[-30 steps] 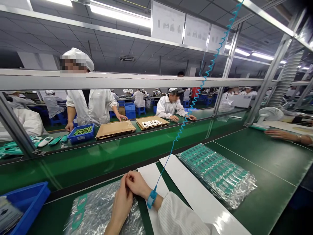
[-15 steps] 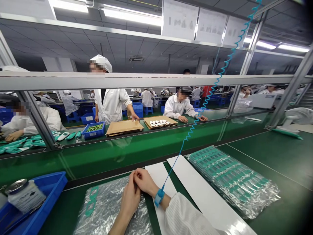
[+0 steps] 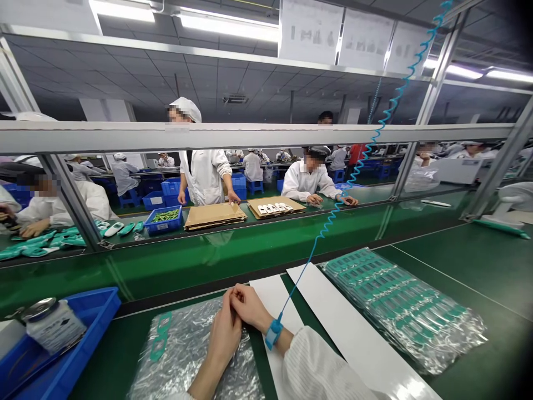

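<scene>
My left hand [image 3: 224,339] and my right hand [image 3: 247,307] are clasped together, fingers folded over each other, and hold no object. They rest just above a clear plastic bag [image 3: 195,355] with a teal-green moulded piece [image 3: 159,336] inside it. A blue wrist strap [image 3: 273,333] circles my right wrist, and its coiled blue cord [image 3: 333,219] rises to the upper right. To the right lie two white paper strips [image 3: 270,297] [image 3: 358,339] and a large bagged stack of teal-green parts [image 3: 403,311].
A blue tray [image 3: 58,355] holding a lidded jar [image 3: 54,325] sits at the lower left. Beyond a metal-framed glass divider [image 3: 250,133], co-workers work at a parallel bench with cardboard sheets and a blue bin [image 3: 163,221]. A white fan [image 3: 516,197] stands at the right.
The view has swung left, bringing the blue tray and jar further in. My clasped hands have stayed together, and a person's hand at the right edge has left the view.
</scene>
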Demonstrator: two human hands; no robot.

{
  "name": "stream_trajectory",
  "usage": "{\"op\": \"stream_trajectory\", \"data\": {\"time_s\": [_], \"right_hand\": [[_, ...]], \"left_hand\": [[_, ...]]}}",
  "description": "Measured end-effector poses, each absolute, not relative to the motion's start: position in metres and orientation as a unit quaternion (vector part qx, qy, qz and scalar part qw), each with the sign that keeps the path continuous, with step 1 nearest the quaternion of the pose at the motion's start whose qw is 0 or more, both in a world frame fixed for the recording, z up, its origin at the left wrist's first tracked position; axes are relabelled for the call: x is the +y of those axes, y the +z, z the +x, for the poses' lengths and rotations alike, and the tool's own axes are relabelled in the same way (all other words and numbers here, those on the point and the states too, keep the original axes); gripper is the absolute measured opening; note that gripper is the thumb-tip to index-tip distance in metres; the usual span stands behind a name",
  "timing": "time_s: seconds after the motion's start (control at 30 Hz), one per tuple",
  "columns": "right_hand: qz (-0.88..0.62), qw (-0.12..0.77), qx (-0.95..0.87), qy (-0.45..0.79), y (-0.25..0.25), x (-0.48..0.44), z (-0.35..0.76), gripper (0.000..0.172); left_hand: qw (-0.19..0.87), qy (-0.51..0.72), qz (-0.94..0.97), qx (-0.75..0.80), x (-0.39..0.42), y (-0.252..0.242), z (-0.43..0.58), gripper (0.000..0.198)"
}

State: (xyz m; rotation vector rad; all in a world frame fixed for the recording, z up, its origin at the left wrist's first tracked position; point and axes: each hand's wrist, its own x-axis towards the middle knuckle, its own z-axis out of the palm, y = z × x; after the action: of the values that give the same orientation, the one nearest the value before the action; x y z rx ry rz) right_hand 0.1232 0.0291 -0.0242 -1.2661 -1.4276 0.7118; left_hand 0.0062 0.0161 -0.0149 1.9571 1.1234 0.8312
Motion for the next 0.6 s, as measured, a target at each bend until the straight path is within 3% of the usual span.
{"op": "stream_trajectory", "data": {"time_s": [0.6], "right_hand": [[-0.538,0.519,-0.596,0.293,-0.0236,0.0293,0.1230,0.018]], "left_hand": [[0.349,0.327,0.767,0.428,0.0186,-0.0176,0.0067,0.049]]}}
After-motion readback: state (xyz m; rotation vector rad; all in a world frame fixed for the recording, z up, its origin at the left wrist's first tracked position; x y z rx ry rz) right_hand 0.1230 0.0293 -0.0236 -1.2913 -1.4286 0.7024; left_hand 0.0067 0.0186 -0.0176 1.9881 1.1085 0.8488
